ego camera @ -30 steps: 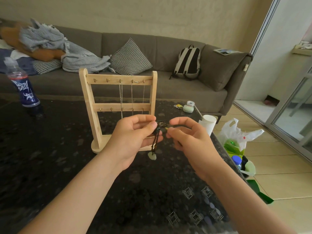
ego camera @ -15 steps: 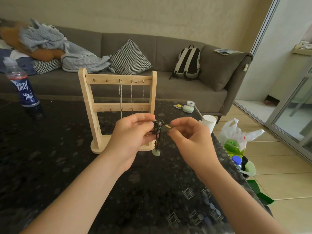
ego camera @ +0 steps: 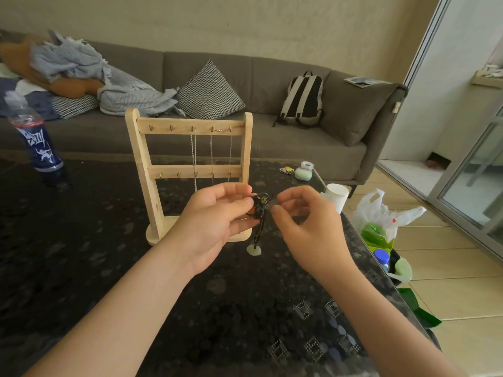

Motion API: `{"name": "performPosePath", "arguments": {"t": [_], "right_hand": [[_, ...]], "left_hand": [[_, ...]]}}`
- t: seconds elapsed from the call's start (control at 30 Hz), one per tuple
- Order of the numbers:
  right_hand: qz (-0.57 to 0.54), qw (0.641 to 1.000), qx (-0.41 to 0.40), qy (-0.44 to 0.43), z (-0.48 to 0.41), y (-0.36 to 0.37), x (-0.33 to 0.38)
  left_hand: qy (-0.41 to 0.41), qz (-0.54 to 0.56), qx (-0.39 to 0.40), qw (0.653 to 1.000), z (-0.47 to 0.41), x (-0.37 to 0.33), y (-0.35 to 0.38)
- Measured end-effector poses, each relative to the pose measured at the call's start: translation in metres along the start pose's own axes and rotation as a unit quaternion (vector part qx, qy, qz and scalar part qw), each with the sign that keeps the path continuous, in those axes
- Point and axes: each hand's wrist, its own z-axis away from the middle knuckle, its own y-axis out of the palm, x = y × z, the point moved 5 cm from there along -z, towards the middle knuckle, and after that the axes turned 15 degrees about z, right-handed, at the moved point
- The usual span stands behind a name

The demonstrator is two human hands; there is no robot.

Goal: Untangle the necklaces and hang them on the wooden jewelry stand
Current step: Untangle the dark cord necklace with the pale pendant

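The dark cord necklace [ego camera: 260, 210] is bunched into a knot in the air between the two hands. It hangs just in front of the wooden jewelry stand [ego camera: 140, 164] and above the dark speckled table [ego camera: 68, 254]. Its pale green pendant [ego camera: 253, 250] dangles below on a short run of cord. I'd say it's held up like that so the pendant's weight draws the free part straight and the snarl sits where it can be seen. The left hand [ego camera: 215, 227] pinches the knot from its side, thumb and fingertips curled on the cord. The right hand [ego camera: 307, 227] comes in opposite, fingers bent, thumb and forefinger nipping a strand. Both forearms reach out over the table. Behind them, three silver chains [ego camera: 193, 153] hang from the stand's top-rail hooks, and the two hooks at its left are bare.
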Motion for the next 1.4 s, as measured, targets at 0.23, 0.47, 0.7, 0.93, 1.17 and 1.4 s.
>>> {"name": "performPosePath", "arguments": {"t": [0.23,0.47,0.7,0.93,1.17,1.4], "right_hand": [[-0.042,0.997,0.064,0.006,0.005,0.002,0.01],[-0.023,0.999,0.034,0.028,0.003,0.001,0.004],[0.11,0.987,-0.03,-0.11,0.003,0.001,0.014],[0.103,0.978,-0.012,-0.181,0.005,0.001,0.017],[0.07,0.976,-0.031,-0.205,0.005,-0.002,0.018],[0.033,0.969,0.037,-0.241,0.005,0.002,0.018]], "left_hand": [[0.059,-0.085,-0.005,0.995,0.002,-0.005,-0.001],[0.084,-0.143,-0.002,0.986,0.005,-0.004,0.001],[0.029,-0.077,-0.003,0.997,0.007,-0.005,0.007],[0.056,-0.284,0.095,0.952,0.01,-0.007,0.01],[-0.01,-0.212,0.059,0.975,0.006,-0.005,0.004],[-0.047,-0.174,0.031,0.983,-0.002,0.002,-0.001]]}}
